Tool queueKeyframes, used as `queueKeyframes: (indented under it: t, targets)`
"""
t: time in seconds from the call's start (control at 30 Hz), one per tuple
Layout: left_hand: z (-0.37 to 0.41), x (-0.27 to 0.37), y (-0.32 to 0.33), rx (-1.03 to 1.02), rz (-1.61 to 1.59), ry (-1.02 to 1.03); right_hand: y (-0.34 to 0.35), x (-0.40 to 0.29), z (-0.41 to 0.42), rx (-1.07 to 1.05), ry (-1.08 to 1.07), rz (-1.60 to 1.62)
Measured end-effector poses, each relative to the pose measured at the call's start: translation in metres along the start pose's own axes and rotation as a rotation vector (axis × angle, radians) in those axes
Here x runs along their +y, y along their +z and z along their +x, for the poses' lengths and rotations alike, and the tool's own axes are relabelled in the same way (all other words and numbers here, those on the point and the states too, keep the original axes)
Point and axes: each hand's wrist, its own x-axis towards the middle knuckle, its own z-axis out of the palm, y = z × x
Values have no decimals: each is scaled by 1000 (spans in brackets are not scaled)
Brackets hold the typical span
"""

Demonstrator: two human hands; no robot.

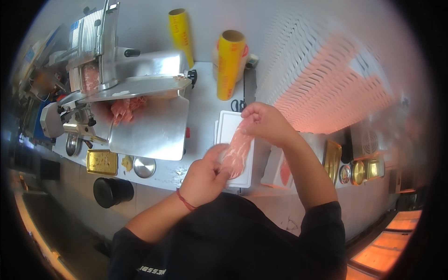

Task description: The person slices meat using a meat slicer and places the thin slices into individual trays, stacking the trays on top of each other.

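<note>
A thin, marbled slice of raw meat [238, 154] stretches between my two hands. My left hand [206, 175] pinches its lower end, with a red string around the wrist. At the upper end, the fingers of my right hand [264, 124] grip the slice. Beneath it lies a white tray [229, 120], with another tray edge showing at its left. To the left stands a metal meat slicer [140, 89]. A pile of sliced meat [127, 108] rests on the slicer's steel plate [150, 136], and a block of meat [91, 75] sits in its carriage.
Two yellow film rolls [231, 66] [180, 35] stand behind the trays, near black-handled scissors [238, 105]. White stacked trays [315, 77] rise high at right. A gold tray [102, 162] and a steel bowl [144, 167] line the front edge; a black bin [112, 191] stands below.
</note>
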Motion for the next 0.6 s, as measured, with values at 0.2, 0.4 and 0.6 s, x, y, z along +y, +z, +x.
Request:
queueKeyframes:
  t: [0.2,0.4,0.6]
  targets:
    - [6,-7,8,57,611,382,15,0,17,15,-195,-505]
    - [-5,-14,-7,14,686,479,14,0,4,165,-489,-904]
    - [-32,-74,-98,69,483,404,151,-52,-73,105,-254,-445]
